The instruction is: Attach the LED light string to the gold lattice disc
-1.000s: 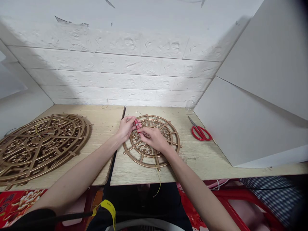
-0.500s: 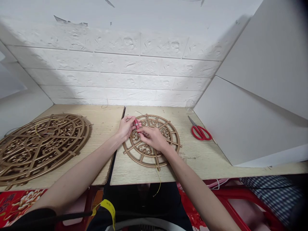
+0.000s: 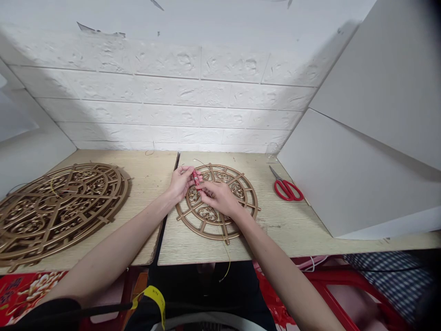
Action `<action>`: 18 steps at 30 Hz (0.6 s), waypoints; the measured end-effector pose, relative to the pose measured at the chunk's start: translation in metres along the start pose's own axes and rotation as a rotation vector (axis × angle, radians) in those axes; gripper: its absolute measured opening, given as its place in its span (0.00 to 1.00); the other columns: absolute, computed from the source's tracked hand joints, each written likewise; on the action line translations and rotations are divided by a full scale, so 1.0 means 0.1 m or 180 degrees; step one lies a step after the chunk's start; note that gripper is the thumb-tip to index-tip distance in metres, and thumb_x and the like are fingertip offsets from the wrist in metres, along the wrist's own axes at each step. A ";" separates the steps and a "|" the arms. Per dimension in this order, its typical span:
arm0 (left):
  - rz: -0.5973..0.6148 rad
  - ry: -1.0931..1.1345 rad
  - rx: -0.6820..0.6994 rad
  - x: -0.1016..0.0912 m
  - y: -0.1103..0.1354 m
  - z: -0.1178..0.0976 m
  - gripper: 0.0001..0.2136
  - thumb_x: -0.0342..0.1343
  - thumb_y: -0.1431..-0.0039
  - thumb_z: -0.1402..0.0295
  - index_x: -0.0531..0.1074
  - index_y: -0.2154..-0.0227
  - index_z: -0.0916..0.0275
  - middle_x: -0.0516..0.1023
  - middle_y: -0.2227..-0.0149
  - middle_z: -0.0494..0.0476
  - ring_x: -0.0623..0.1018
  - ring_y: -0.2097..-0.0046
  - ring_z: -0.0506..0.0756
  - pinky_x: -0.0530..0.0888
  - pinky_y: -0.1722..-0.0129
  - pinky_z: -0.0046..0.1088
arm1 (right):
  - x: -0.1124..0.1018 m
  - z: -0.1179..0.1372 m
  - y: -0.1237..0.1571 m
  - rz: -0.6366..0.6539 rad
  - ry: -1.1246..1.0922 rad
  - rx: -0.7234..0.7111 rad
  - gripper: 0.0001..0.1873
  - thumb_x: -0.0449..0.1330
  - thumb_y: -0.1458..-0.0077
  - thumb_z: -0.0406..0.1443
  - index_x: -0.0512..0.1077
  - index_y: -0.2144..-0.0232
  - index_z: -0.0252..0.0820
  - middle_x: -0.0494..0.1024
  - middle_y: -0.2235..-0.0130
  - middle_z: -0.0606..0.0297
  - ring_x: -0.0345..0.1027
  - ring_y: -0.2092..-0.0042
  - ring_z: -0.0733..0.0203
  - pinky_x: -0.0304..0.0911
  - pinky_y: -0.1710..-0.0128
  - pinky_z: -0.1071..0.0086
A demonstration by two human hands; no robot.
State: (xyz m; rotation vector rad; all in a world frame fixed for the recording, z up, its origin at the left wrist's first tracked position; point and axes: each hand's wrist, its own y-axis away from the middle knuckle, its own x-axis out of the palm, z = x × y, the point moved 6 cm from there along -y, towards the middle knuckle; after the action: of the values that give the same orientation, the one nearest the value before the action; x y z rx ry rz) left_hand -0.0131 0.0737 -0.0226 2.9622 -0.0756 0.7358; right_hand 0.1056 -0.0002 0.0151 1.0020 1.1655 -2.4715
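Note:
Over the far left part of a round gold openwork ornament (image 3: 225, 230), my left hand (image 3: 179, 183) is closed on a small red tube-shaped thing (image 3: 196, 177). My right hand (image 3: 218, 196) pinches the lower end of the same red thing, its wrist crossing above the ornament's right side. What kind of thing the red piece is, I cannot make out. The ornament lies flat on the table, with scrollwork between its spokes. A thin yellow cord (image 3: 228, 264) hangs from its near edge over the table's front.
Several similar gold ornaments (image 3: 113, 202) are stacked on the left table. Red-handled scissors (image 3: 288, 190) lie to the right, by a white panel (image 3: 361, 174). A dark gap (image 3: 159, 250) divides the two tabletops. Behind stands a white brick-pattern wall (image 3: 213, 94).

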 end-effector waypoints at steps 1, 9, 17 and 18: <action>0.0002 0.0000 0.0002 0.00 0.00 0.00 0.06 0.55 0.45 0.74 0.62 0.70 0.64 0.76 0.74 0.58 0.77 0.75 0.51 0.75 0.71 0.28 | 0.00 0.00 0.00 0.0000 0.0004 -0.0010 0.10 0.55 0.45 0.30 0.72 0.60 0.39 0.75 0.69 0.65 0.67 0.71 0.65 0.58 0.70 0.74; -0.0029 -0.0048 0.0001 0.02 0.01 -0.01 0.07 0.57 0.46 0.73 0.62 0.69 0.64 0.76 0.74 0.56 0.77 0.75 0.51 0.75 0.71 0.28 | 0.03 0.05 -0.01 0.0186 0.0580 -0.0079 0.09 0.53 0.44 0.30 0.72 0.62 0.39 0.75 0.71 0.63 0.67 0.71 0.62 0.58 0.70 0.72; -0.0138 -0.0088 -0.0006 0.04 0.04 -0.01 0.09 0.59 0.48 0.72 0.62 0.70 0.65 0.75 0.75 0.56 0.76 0.76 0.51 0.75 0.72 0.28 | 0.12 0.08 0.01 0.0115 0.1263 -0.0357 0.06 0.53 0.44 0.29 0.70 0.67 0.38 0.74 0.71 0.62 0.65 0.71 0.63 0.55 0.71 0.73; -0.0159 -0.0067 0.0002 0.03 0.03 -0.01 0.09 0.58 0.47 0.72 0.62 0.70 0.64 0.75 0.75 0.56 0.76 0.76 0.51 0.75 0.71 0.28 | 0.13 0.08 0.00 0.0083 0.1352 -0.0376 0.05 0.53 0.44 0.29 0.69 0.68 0.38 0.73 0.72 0.62 0.65 0.71 0.64 0.55 0.71 0.73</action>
State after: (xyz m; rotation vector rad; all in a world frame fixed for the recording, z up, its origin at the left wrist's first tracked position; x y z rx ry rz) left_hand -0.0110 0.0705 -0.0200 2.9608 -0.0030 0.6985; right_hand 0.0924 -0.0056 0.0100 1.5433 1.3850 -2.1987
